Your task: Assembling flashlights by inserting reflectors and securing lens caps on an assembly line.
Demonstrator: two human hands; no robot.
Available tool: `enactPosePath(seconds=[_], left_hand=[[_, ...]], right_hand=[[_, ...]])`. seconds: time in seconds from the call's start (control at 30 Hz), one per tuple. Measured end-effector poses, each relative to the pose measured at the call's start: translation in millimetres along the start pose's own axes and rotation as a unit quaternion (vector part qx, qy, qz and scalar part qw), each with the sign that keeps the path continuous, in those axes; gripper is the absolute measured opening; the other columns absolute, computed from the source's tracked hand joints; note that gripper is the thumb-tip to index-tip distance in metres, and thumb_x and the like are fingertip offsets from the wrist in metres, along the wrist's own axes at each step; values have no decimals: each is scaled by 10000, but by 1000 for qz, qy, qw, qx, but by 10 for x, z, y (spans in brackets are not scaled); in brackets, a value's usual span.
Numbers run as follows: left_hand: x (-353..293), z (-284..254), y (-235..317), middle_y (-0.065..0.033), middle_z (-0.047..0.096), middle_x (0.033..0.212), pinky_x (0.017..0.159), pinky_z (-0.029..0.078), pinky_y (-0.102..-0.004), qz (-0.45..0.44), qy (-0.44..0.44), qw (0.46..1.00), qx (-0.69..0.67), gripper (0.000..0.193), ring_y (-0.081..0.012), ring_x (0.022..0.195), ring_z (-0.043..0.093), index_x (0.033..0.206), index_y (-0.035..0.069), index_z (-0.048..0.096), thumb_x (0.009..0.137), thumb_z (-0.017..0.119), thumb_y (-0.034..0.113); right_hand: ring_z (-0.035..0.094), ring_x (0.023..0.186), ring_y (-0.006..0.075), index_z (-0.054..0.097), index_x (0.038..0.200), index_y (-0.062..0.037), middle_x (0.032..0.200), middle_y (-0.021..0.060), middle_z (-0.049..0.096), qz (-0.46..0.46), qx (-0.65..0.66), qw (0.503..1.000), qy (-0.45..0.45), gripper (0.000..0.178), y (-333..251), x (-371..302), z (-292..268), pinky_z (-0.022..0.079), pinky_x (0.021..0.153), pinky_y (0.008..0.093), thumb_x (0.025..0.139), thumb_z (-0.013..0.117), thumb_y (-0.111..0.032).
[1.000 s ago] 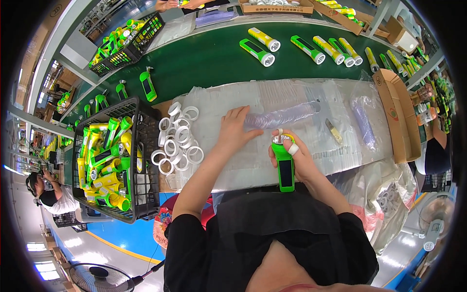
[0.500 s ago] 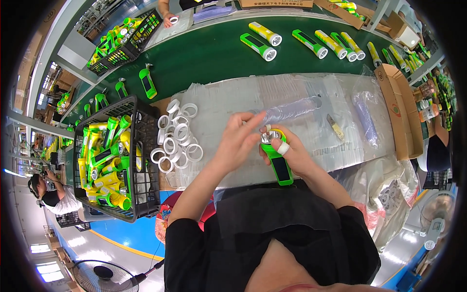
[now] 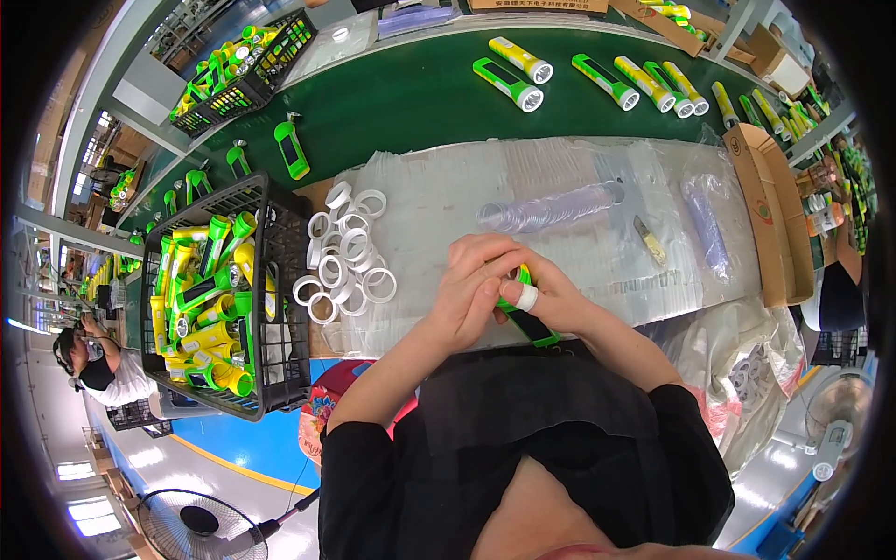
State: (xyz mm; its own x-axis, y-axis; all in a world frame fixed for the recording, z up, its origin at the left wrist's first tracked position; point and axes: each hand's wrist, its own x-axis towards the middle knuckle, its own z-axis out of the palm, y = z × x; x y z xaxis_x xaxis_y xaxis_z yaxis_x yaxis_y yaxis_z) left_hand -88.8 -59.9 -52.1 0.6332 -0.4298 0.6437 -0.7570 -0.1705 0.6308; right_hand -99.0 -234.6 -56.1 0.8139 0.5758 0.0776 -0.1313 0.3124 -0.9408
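Observation:
My right hand (image 3: 553,291) is closed round a green and yellow flashlight (image 3: 532,325) with a dark panel on its body. White tape is wrapped round this hand's thumb. My left hand (image 3: 469,287) is cupped over the flashlight's head, its fingers pressed against the right hand. Between them the lamp end is mostly hidden, and I cannot see whether the left fingers hold anything small. Just beyond the hands lies a row of thin clear discs (image 3: 551,207). A pile of white rings (image 3: 353,245) sits to the left.
On the left stands a black crate (image 3: 285,345) full of flashlights. More flashlights (image 3: 509,84) lie on the green belt (image 3: 401,103) beyond the work surface. A knife (image 3: 649,241) and an open carton (image 3: 770,215) are on the right. A plastic bag (image 3: 737,373) hangs at the near right.
My left hand has come down onto the flashlight's head, closing over the lamp that was visible before. The flashlights on the belt appear shifted slightly right. A person's hand at the far side has left view.

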Motion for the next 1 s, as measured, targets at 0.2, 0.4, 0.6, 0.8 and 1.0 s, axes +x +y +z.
enactPosePath(seconds=[0.2,0.4,0.6,0.8,1.0], left_hand=[[2,-40,-52,-161,560,1263,1013,346,-460,33,56,994,87,362,-352,1186,514,1217,-5,598,977,409,192],[225,-676,-540,-191,482,1397,1031,353,-491,-135,71,941,302,530,-364,1284,444,1363,88,506,893,638,293],[110,-1395,-1066,-109,572,1239,979,377,-453,-280,-192,797,499,614,-314,1168,506,1353,187,549,779,749,271],[471,-1052,-609,-44,566,1172,797,518,-267,-257,43,962,-84,414,-132,1070,552,1371,140,526,967,612,140],[499,-531,-5,-163,548,1314,851,563,-376,-85,12,996,-9,285,-260,1063,643,958,59,595,769,808,61]], right_hand=[[594,749,146,455,1247,-44,1004,76,552,4,43,999,-17,364,42,148,29,502,654,284,973,582,-248],[573,706,130,470,1198,-62,876,68,576,-165,3,985,49,300,2,401,-157,481,635,282,951,595,-177],[567,712,121,474,1195,-64,861,56,569,-154,-41,987,30,282,93,500,-189,485,639,284,939,575,-129],[567,754,105,483,1201,-68,927,47,553,-151,-48,987,40,289,98,527,-223,504,650,267,937,581,-130],[581,805,108,468,1219,-45,1000,54,564,-167,-62,983,47,315,174,566,-260,518,649,271,937,583,-127]])
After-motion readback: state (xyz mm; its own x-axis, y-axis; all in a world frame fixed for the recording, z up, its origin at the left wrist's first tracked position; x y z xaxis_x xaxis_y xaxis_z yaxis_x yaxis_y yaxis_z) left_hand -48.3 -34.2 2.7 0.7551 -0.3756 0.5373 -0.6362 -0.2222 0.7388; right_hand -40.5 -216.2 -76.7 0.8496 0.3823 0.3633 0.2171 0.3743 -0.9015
